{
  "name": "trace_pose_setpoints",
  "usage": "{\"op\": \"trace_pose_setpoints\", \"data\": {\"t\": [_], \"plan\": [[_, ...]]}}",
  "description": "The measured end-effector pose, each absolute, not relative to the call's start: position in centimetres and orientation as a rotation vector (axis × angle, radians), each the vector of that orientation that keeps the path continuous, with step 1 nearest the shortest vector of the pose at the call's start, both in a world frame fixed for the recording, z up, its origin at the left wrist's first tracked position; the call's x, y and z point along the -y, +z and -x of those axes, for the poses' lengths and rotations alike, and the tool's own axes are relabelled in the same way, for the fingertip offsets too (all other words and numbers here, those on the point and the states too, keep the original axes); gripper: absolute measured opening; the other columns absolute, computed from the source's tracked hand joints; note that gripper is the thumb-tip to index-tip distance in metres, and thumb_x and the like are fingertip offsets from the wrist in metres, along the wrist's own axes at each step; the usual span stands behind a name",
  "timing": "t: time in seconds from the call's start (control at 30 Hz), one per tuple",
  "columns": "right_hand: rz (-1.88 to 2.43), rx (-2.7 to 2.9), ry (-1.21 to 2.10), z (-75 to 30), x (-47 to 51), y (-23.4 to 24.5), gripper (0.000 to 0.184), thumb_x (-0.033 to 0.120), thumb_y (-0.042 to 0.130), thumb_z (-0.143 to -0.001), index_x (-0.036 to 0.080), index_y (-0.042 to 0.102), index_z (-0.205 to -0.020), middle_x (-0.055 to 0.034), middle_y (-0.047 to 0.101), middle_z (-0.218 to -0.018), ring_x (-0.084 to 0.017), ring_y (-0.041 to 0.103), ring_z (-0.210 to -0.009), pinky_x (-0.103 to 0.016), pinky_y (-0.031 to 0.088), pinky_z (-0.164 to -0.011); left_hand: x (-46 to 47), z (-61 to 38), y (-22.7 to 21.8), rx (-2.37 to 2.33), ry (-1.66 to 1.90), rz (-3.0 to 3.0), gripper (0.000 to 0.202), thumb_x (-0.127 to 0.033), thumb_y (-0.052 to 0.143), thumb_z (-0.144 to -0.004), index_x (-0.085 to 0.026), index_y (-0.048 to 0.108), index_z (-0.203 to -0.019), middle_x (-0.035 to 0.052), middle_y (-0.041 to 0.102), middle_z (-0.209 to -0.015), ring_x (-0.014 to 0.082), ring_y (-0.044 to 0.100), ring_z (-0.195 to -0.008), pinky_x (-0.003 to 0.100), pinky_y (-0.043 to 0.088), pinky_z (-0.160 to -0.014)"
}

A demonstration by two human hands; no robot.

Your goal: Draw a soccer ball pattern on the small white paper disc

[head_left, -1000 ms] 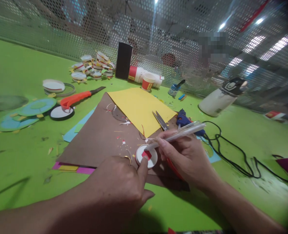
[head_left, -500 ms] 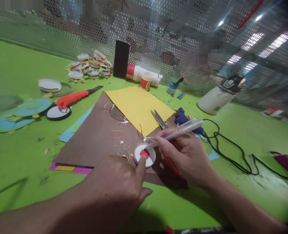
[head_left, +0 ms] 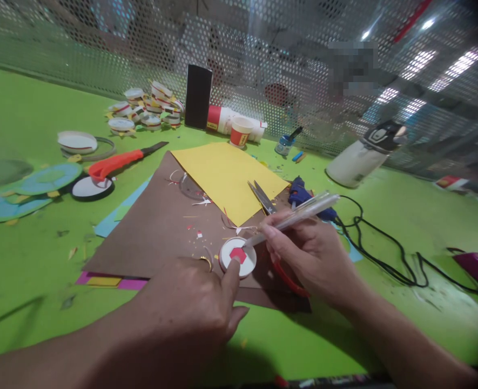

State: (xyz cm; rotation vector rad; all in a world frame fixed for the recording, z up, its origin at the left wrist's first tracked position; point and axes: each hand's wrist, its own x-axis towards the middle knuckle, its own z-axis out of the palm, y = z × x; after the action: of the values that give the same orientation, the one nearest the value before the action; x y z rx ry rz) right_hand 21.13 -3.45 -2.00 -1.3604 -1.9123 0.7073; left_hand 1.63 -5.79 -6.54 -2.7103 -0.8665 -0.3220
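My left hand (head_left: 190,308) rests on the brown paper sheet (head_left: 157,227), its index finger pressing the near edge of a small white disc (head_left: 237,257) that carries a red paper piece. The other fingers are curled under. My right hand (head_left: 307,256) is closed round a clear pen-like stick (head_left: 299,213), whose tip touches the disc's right rim. Under my right hand lie red-handled scissors (head_left: 287,278), partly hidden.
A yellow sheet (head_left: 226,175) lies on the brown one, with grey scissors (head_left: 260,196) and a blue glue gun (head_left: 301,194) with black cord (head_left: 384,254) beside it. An orange knife (head_left: 119,159), paper discs, cups (head_left: 239,132), a white bottle (head_left: 362,156) and a mesh wall surround.
The view has shifted slightly; both hands stay on the disc. The red piece on the disc has turned a little under the stick tip.
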Motion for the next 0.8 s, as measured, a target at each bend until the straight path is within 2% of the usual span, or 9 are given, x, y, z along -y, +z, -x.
{"op": "trace_pose_setpoints", "data": {"t": [0.17, 0.33, 0.53, 0.8], "plan": [[1.293, 1.83, 0.756, -20.84, 3.69, -2.5, 0.016, 0.026, 0.055, -0.092, 0.018, 0.063, -0.081, 0.0039, 0.058, -0.058, -0.01, 0.056, -0.052, -0.022, 0.047, -0.053, 5.82, -1.51, -6.36, 0.867, -0.333, 2.747, 0.039, -0.033, 0.049, -0.091, -0.004, 0.057, -0.115, 0.0084, 0.063, -0.057, 0.0241, 0.058, -0.046, 0.03, 0.036, -0.044], [1.257, 1.8, 0.939, -20.56, 3.87, -2.79, 0.015, 0.03, 0.056, -0.093, 0.018, 0.063, -0.088, 0.0047, 0.056, -0.054, -0.011, 0.055, -0.049, -0.024, 0.045, -0.05, 5.73, -1.62, -6.36, 0.881, -0.317, 2.721, 0.038, -0.034, 0.049, -0.089, -0.005, 0.057, -0.111, 0.0075, 0.063, -0.057, 0.025, 0.058, -0.046, 0.031, 0.037, -0.042], [1.268, 1.837, 0.916, -20.66, 3.71, -2.86, 0.015, 0.03, 0.054, -0.094, 0.019, 0.062, -0.088, 0.0036, 0.057, -0.055, -0.013, 0.059, -0.055, -0.025, 0.047, -0.052, 5.59, -1.64, -6.78, 0.833, -0.435, 2.698, 0.038, -0.03, 0.043, -0.09, -0.002, 0.055, -0.113, 0.0061, 0.061, -0.054, 0.0242, 0.056, -0.044, 0.031, 0.035, -0.042], [1.285, 1.891, 0.761, -20.85, 3.54, -2.46, 0.017, 0.027, 0.054, -0.093, 0.018, 0.062, -0.081, -0.0003, 0.065, -0.071, -0.011, 0.06, -0.061, -0.022, 0.048, -0.054, 5.46, -1.65, -6.16, 0.83, -0.398, 2.729, 0.037, -0.028, 0.051, -0.085, -0.002, 0.058, -0.11, 0.0063, 0.062, -0.054, 0.0253, 0.056, -0.043, 0.032, 0.035, -0.039]]}}
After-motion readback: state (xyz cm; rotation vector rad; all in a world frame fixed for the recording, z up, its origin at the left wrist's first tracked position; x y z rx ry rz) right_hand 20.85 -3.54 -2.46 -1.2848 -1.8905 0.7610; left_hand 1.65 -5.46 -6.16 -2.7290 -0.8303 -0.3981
